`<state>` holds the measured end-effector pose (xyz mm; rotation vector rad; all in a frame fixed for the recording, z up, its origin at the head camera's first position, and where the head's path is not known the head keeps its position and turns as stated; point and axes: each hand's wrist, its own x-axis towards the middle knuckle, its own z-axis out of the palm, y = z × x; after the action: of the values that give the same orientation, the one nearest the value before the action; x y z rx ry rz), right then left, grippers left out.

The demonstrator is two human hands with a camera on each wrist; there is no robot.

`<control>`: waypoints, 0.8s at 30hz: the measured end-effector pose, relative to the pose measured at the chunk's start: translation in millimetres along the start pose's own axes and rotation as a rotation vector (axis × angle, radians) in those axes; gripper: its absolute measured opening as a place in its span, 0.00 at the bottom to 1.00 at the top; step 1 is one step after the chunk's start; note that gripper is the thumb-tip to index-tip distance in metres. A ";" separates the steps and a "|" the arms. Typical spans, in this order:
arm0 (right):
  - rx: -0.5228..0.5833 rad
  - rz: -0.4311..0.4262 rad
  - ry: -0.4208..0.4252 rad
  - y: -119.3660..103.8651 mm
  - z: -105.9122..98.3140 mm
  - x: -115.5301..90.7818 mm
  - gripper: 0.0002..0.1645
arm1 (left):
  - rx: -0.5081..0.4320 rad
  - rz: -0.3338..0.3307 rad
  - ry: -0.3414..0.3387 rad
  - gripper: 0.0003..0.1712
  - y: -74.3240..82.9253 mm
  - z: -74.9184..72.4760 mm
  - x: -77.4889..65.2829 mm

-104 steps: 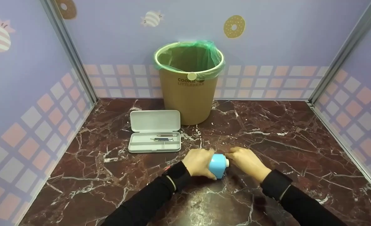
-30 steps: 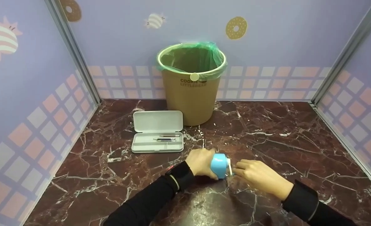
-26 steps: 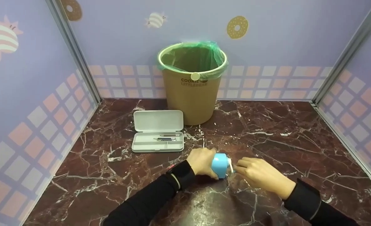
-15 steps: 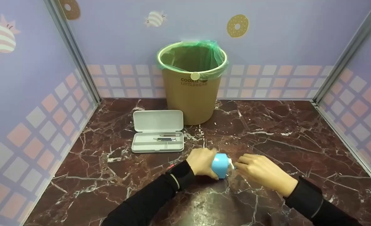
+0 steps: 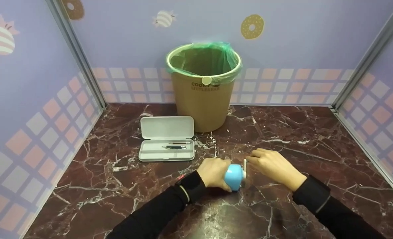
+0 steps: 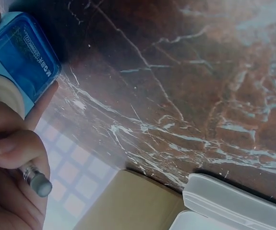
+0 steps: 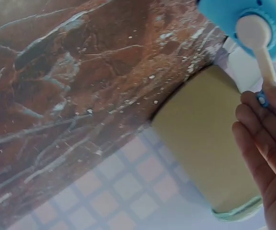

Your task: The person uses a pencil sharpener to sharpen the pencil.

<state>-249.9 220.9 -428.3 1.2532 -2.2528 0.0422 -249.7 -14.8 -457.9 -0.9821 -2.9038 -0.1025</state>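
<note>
My left hand (image 5: 213, 172) grips a light blue crank pencil sharpener (image 5: 234, 177) low over the table. In the left wrist view, its see-through blue shavings drawer (image 6: 27, 53) shows. A pencil (image 6: 38, 182), its grey eraser end sticking out, lies between the fingers of that hand; its other end is hidden at the sharpener's cream front. On the opposite side, my right hand (image 5: 272, 166) pinches the small blue knob (image 7: 262, 99) of the white crank (image 7: 264, 62) between thumb and finger, the other fingers loosely bent. The crank points away from me in the head view.
An open white pencil case (image 5: 159, 155) with several pencils in it lies left of the hands. Behind it stands a tan trash bin (image 5: 201, 106) lined with a green bag (image 5: 229, 56). Patterned panels enclose the dark red marble table (image 5: 302, 132) on the back and sides.
The right hand has swung the crank from pointing towards me round to pointing away. It sits further up the view now. The left hand keeps the sharpener in nearly the same place.
</note>
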 end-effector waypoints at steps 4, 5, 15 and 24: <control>0.043 0.063 -0.042 4.4 12.1 -0.1 0.11 | -0.015 0.001 0.002 0.43 -1.1 0.5 -0.4; 0.053 0.077 -0.052 4.7 15.0 -0.1 0.11 | -0.016 0.002 0.002 0.43 -1.2 0.4 -0.5; 0.117 0.197 -0.107 -0.5 32.3 -6.5 0.12 | 0.010 -0.003 0.036 0.43 0.2 2.9 -1.4; 0.178 0.208 -0.228 -8.9 46.1 -14.9 0.12 | -0.004 -0.021 0.057 0.44 1.6 2.4 -4.0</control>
<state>-257.6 214.3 -476.5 1.1561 -2.6200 0.1891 -245.7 -15.7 -460.6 -0.9333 -2.8634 -0.1352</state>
